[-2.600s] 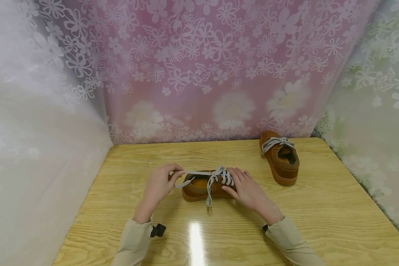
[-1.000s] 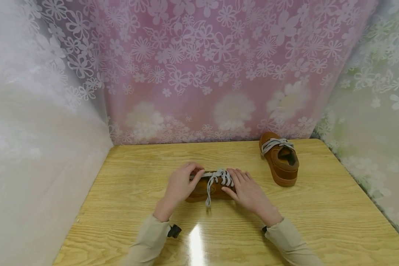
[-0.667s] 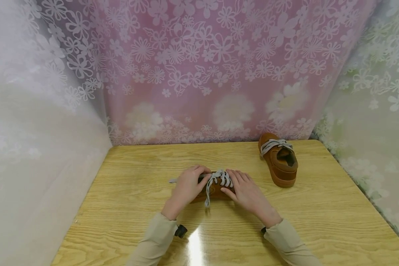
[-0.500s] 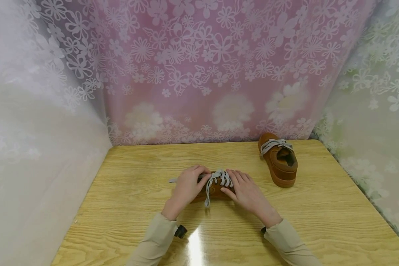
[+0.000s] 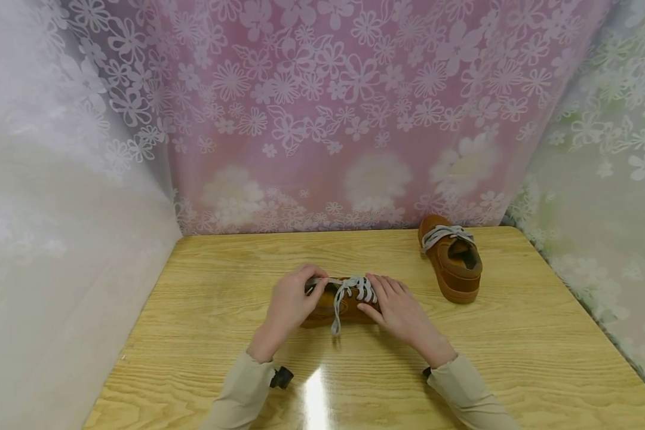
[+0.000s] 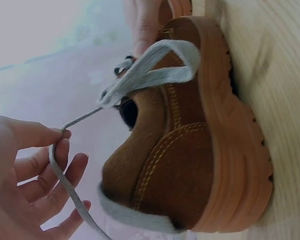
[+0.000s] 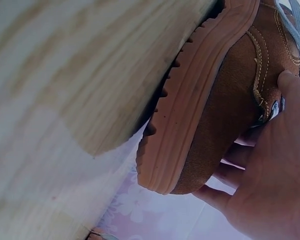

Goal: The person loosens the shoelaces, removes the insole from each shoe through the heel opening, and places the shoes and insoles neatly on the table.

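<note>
A brown shoe [image 5: 355,309] lies sideways in front of me, toe to the right, its sole on the table. My left hand [image 5: 289,301] pinches a grey shoelace [image 6: 82,118] between thumb and forefinger, above the shoe's opening. In the left wrist view the lace runs from the knot to the fingertips and trails down past the palm. A lace loop [image 6: 165,75] hangs over the near side, and a flat grey strip crosses the heel. My right hand [image 5: 400,307] holds the toe end, thumb on the near side, fingers over the front.
A second brown shoe [image 5: 451,263], its grey laces tied, stands at the back right of the wooden table [image 5: 220,257]. A pink floral curtain [image 5: 312,149] hangs behind the table, and pale sheets [image 5: 75,209] flank it.
My left hand first moved right along the lace from beyond the heel to near the knot, then drew slightly back left. My right hand has stayed on the toe.
</note>
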`<action>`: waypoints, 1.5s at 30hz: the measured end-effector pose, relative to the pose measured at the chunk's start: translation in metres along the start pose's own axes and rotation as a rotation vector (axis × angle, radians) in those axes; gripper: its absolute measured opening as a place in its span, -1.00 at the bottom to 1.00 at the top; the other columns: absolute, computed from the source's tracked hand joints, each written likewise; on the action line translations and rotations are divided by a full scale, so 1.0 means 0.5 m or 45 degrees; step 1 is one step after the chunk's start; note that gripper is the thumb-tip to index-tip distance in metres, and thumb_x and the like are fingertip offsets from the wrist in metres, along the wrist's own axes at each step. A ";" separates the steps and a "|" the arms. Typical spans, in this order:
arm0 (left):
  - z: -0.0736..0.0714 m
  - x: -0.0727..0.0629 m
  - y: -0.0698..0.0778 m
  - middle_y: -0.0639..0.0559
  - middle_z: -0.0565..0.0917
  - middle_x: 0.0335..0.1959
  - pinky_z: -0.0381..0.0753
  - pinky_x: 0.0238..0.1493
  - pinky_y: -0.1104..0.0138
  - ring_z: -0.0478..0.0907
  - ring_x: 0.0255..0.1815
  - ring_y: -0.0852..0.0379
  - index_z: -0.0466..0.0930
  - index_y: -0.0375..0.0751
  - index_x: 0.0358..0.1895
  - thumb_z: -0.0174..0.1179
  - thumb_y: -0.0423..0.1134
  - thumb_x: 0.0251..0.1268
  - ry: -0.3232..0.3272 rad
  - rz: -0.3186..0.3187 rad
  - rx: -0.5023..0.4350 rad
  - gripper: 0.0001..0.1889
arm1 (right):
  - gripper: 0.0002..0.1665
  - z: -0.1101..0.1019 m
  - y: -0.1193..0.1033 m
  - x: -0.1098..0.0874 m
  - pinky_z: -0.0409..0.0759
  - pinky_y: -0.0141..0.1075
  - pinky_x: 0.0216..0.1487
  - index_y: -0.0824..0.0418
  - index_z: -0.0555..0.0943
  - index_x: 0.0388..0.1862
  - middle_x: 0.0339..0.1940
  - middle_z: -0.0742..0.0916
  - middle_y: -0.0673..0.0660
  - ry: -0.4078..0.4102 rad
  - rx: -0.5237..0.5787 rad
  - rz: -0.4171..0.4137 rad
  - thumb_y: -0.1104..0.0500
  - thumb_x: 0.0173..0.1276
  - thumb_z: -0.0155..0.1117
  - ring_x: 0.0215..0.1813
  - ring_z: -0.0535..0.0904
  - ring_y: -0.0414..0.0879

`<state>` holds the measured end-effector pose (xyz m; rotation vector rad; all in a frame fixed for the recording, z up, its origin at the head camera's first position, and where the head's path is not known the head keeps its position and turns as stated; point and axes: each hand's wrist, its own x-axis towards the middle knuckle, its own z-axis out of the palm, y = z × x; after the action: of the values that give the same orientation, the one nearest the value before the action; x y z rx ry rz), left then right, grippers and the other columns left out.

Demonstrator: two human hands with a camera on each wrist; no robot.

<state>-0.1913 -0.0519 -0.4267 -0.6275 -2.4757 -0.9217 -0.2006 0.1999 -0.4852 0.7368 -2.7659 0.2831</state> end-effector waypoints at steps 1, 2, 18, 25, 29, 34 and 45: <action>-0.004 -0.001 0.000 0.06 0.74 -0.18 0.68 -0.27 0.26 0.69 -0.25 0.11 0.72 -0.11 -0.18 0.33 -0.25 0.39 0.010 -0.006 -0.008 -0.95 | -0.12 0.000 0.000 0.000 0.42 0.16 0.34 0.31 0.31 0.53 0.35 0.57 0.32 -0.003 -0.002 0.004 -0.24 0.49 0.19 0.38 0.47 0.26; -0.006 -0.002 0.000 0.06 0.73 -0.18 0.67 -0.28 0.26 0.69 -0.27 0.10 0.72 -0.11 -0.18 0.32 -0.25 0.40 0.018 -0.008 -0.016 -0.95 | -0.12 0.000 0.000 0.000 0.42 0.16 0.34 0.30 0.31 0.53 0.35 0.57 0.31 -0.006 -0.002 0.008 -0.24 0.49 0.19 0.38 0.46 0.26; -0.020 -0.005 -0.009 0.05 0.69 -0.24 0.70 -0.25 0.23 0.69 -0.23 0.12 0.69 -0.13 -0.18 0.32 -0.29 0.40 0.224 0.026 -0.059 -0.97 | -0.11 -0.009 0.001 -0.003 0.39 0.16 0.38 0.30 0.29 0.55 0.38 0.55 0.31 -0.040 0.036 0.027 -0.27 0.52 0.13 0.40 0.45 0.26; -0.012 -0.004 -0.011 -0.01 0.66 -0.28 0.72 -0.28 0.22 0.68 -0.31 0.09 0.66 -0.18 -0.18 0.29 -0.33 0.41 0.345 0.064 -0.065 -0.98 | -0.11 -0.010 -0.001 -0.001 0.39 0.16 0.38 0.30 0.29 0.55 0.39 0.54 0.31 -0.044 0.037 0.025 -0.28 0.52 0.13 0.41 0.44 0.26; -0.026 0.001 -0.014 -0.06 0.62 -0.31 0.68 -0.42 0.27 0.65 -0.39 0.10 0.62 -0.24 -0.17 0.28 -0.40 0.40 0.471 0.077 -0.097 -0.96 | -0.11 -0.009 -0.001 0.000 0.37 0.15 0.40 0.31 0.29 0.55 0.40 0.53 0.31 -0.053 0.035 0.033 -0.27 0.52 0.12 0.41 0.43 0.26; -0.047 0.005 -0.021 -0.05 0.63 -0.32 0.58 -0.48 0.29 0.54 -0.48 0.11 0.65 -0.23 -0.18 0.30 -0.39 0.38 0.484 0.110 -0.128 -0.95 | -0.12 -0.011 -0.002 0.001 0.37 0.16 0.39 0.32 0.29 0.55 0.40 0.54 0.32 -0.047 0.042 0.034 -0.25 0.52 0.14 0.40 0.44 0.26; -0.040 -0.009 0.014 0.11 0.66 -0.37 0.45 -0.50 0.45 0.39 -0.55 0.32 0.70 -0.14 -0.11 0.21 -0.25 0.50 -0.080 0.255 -0.331 -0.90 | -0.12 -0.008 -0.004 0.002 0.38 0.19 0.37 0.31 0.29 0.55 0.38 0.55 0.33 -0.047 0.047 0.035 -0.25 0.52 0.15 0.40 0.44 0.27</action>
<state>-0.1792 -0.0620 -0.4119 -0.9851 -2.3110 -1.1680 -0.1996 0.1990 -0.4810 0.7206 -2.8144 0.3303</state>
